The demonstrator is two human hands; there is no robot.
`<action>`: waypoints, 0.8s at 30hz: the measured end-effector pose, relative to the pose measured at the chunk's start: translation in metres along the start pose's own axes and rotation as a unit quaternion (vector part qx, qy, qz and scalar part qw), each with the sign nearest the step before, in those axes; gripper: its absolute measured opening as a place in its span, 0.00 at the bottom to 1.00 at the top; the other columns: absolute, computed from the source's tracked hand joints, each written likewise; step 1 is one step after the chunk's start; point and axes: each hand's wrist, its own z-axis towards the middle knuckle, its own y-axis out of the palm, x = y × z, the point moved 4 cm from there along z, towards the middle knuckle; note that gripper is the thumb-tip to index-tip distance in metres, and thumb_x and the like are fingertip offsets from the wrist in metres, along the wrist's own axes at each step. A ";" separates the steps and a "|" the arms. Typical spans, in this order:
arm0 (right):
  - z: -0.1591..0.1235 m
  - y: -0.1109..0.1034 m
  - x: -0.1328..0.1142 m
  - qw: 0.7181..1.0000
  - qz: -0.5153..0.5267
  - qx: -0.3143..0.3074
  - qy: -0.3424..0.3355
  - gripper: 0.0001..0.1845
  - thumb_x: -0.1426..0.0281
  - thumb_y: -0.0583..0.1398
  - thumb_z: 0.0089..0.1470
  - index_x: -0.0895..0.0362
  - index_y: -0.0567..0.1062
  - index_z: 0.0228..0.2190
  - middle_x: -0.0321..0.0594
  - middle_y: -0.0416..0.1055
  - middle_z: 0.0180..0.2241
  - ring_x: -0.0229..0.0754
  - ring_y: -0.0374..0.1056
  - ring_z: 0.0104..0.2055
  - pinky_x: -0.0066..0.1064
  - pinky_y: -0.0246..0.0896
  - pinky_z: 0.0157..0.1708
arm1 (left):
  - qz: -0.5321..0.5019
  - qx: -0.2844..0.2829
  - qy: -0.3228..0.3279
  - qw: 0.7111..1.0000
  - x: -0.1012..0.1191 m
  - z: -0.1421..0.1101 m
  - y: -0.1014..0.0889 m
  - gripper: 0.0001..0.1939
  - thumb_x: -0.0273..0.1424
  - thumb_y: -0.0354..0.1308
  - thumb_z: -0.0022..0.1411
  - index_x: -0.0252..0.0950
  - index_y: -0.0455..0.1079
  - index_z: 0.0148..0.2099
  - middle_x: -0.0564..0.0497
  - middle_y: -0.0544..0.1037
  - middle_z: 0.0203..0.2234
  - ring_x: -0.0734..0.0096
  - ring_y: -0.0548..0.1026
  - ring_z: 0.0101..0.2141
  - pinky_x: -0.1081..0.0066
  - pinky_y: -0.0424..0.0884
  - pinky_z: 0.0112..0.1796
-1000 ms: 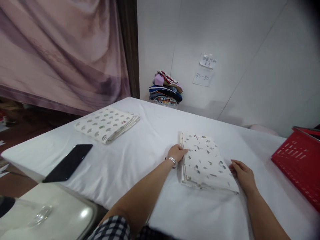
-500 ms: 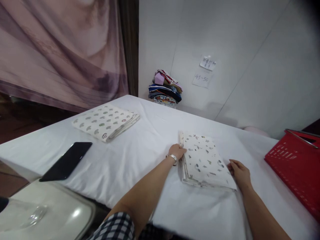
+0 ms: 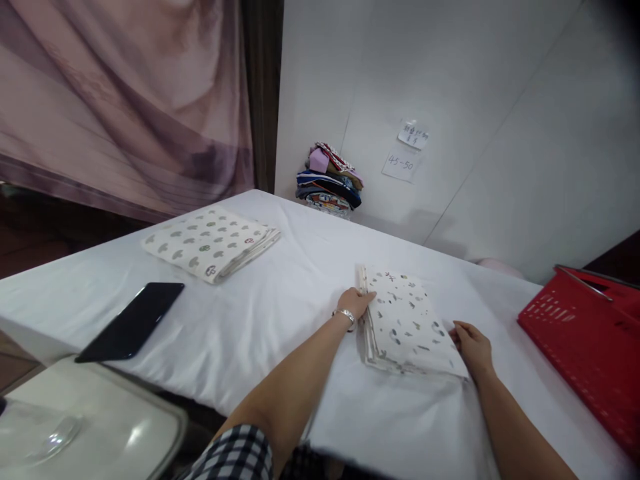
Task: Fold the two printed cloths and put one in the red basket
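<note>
while the leaf-print cloth [image 3: 410,320] lay folded in several layers on the white-covered table [image 3: 300,287], two bare hands were at it, one on each side. the left hand [image 3: 354,303] grasped its left edge, thumb on top and fingers tucked against the layers, with one silver bracelet [image 3: 345,315] at that wrist. the right hand [image 3: 473,347] was at its right edge, fingers bent; whether they gripped the fabric i could not tell. one container, a red basket [image 3: 590,333] with slotted walls, stood well to the right of the leaf-print cloth, its contents hard to make out. folded cloths on the table numbered two, the other being a grey-print cloth [image 3: 205,240] to the left of the leaf-print cloth. one black tablet [image 3: 135,321] also lay to its left. beyond it were one pile of fabrics [image 3: 330,180], and two paper notes [image 3: 400,162] on the wall.
</note>
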 end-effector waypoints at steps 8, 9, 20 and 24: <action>-0.005 0.001 -0.009 1.000 -0.014 0.010 0.011 0.22 0.59 0.60 0.34 0.61 0.74 0.31 0.37 0.69 0.20 0.38 0.63 0.20 0.27 0.58 0.18 | 0.015 -0.040 -0.003 0.999 0.002 0.000 0.000 0.16 0.45 0.58 0.46 0.36 0.67 0.26 0.47 0.76 0.27 0.65 0.73 0.30 0.73 0.62 0.27; -0.006 0.001 -0.010 1.000 -0.014 0.013 0.012 0.22 0.59 0.60 0.34 0.61 0.74 0.31 0.37 0.69 0.19 0.38 0.63 0.20 0.28 0.58 0.18 | 0.014 -0.041 -0.002 0.999 0.002 -0.001 0.000 0.16 0.45 0.59 0.46 0.36 0.67 0.25 0.47 0.76 0.26 0.65 0.73 0.30 0.73 0.62 0.27; -0.010 0.002 -0.015 0.999 -0.043 0.016 0.012 0.21 0.58 0.59 0.33 0.60 0.74 0.30 0.37 0.69 0.20 0.39 0.64 0.22 0.29 0.59 0.20 | 0.019 -0.075 0.010 0.997 0.002 0.001 0.003 0.13 0.41 0.59 0.45 0.36 0.67 0.23 0.48 0.75 0.24 0.65 0.73 0.28 0.73 0.63 0.25; -0.010 0.001 -0.014 0.999 -0.038 0.017 0.017 0.22 0.58 0.60 0.33 0.59 0.74 0.30 0.36 0.69 0.20 0.39 0.63 0.22 0.29 0.59 0.20 | 0.034 -0.072 0.016 0.997 0.000 0.004 0.006 0.12 0.40 0.59 0.44 0.36 0.66 0.21 0.46 0.75 0.24 0.62 0.73 0.29 0.71 0.63 0.26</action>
